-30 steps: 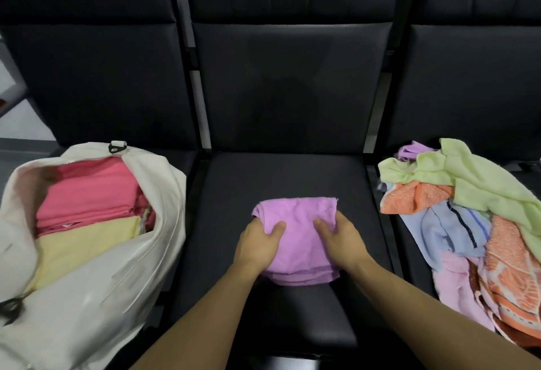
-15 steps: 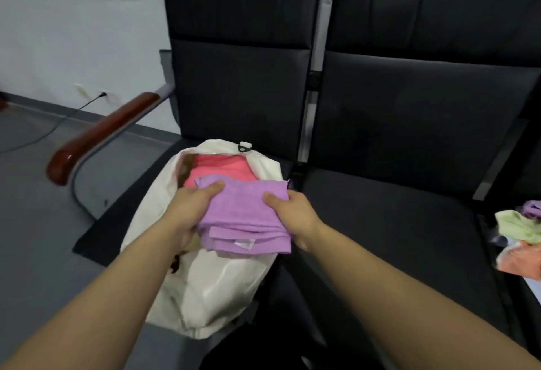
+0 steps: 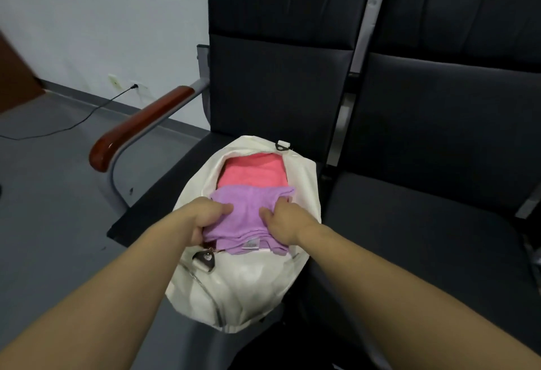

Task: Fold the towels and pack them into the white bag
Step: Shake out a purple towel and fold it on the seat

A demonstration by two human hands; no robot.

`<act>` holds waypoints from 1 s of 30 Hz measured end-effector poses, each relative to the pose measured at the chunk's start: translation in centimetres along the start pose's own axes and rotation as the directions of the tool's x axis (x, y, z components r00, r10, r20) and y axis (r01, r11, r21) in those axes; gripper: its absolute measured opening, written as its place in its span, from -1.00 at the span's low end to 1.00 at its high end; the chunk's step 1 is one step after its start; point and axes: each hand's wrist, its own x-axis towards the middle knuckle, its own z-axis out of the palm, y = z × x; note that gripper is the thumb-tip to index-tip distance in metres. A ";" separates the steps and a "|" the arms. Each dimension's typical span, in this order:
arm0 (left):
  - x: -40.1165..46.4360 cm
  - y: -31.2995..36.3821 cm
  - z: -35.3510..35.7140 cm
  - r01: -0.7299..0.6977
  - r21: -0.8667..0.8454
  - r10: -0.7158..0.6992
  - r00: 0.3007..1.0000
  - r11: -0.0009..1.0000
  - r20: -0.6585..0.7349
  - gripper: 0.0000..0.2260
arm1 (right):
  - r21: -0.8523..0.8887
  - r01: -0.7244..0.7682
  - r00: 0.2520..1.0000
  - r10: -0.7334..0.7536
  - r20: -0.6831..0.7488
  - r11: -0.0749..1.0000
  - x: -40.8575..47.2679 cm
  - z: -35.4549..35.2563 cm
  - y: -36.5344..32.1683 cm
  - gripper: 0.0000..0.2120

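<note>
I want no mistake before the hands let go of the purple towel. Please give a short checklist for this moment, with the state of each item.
1. White bag mouth open: ok.
2. Purple towel folded: ok.
3. Left hand and right hand both grip the towel: ok.
4. Towel fully inside the bag: not ok, its near edge lies at the opening.
5. Pink towel underneath lies flat: ok.
6. Room left deeper in the bag: cannot tell.

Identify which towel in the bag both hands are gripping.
The purple towel, nearest the camera, held by the left hand and right hand; the pink towel behind lies untouched.
</note>
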 end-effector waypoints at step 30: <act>-4.2 0.9 3.4 -0.184 0.871 -0.032 0.974 0.455 0.223 -0.52 | 0.046 0.305 0.945 -0.296 -0.139 0.951 -7.7 -1.8 0.7 -0.56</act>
